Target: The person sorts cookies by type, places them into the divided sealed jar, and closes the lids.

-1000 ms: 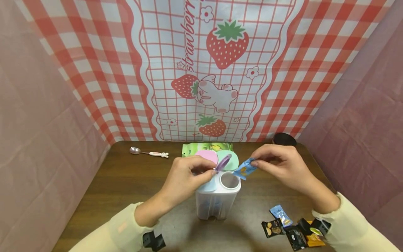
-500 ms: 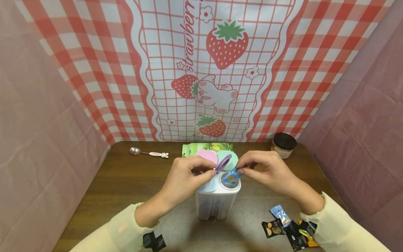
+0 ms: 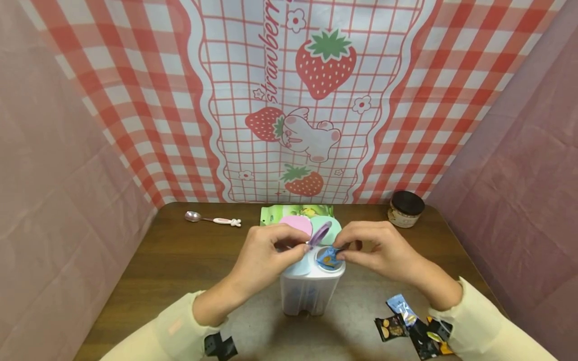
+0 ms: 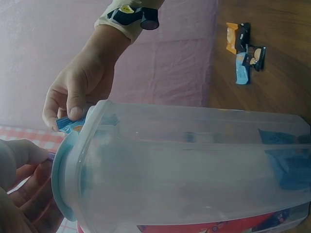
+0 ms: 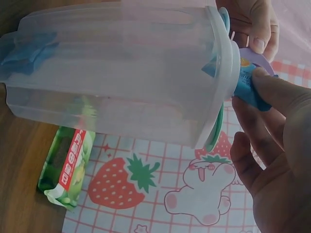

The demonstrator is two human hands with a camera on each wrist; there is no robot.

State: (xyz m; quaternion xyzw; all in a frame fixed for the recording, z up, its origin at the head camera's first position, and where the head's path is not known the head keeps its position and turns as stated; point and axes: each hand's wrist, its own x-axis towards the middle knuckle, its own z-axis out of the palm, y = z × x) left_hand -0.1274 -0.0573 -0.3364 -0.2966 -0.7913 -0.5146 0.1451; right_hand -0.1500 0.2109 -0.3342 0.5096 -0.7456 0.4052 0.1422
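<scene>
A tall translucent container (image 3: 304,291) with a white top stands on the table. My left hand (image 3: 271,249) pinches its raised purple lid (image 3: 320,233) between thumb and fingers. My right hand (image 3: 377,245) pinches a small blue snack packet (image 3: 328,257) that is partly inside the round opening. In the right wrist view, the packet's lower corner shows through the wall below the rim. Pink (image 3: 295,224), mint green (image 3: 328,231) and light blue lids (image 3: 299,267) cover other parts of the top. Another blue packet (image 5: 30,53) lies at the container's bottom.
A green package (image 3: 275,214) lies behind the container. Beside my right sleeve are several snack packets: one blue (image 3: 401,307), others black (image 3: 391,328) and orange. A spoon (image 3: 212,219) with a rabbit handle lies at back left; a black-lidded jar (image 3: 405,210) stands at back right.
My right hand has moved left and slightly down, bringing the blue packet from beside the opening into it. The jar has come into view. My left hand stays on the purple lid.
</scene>
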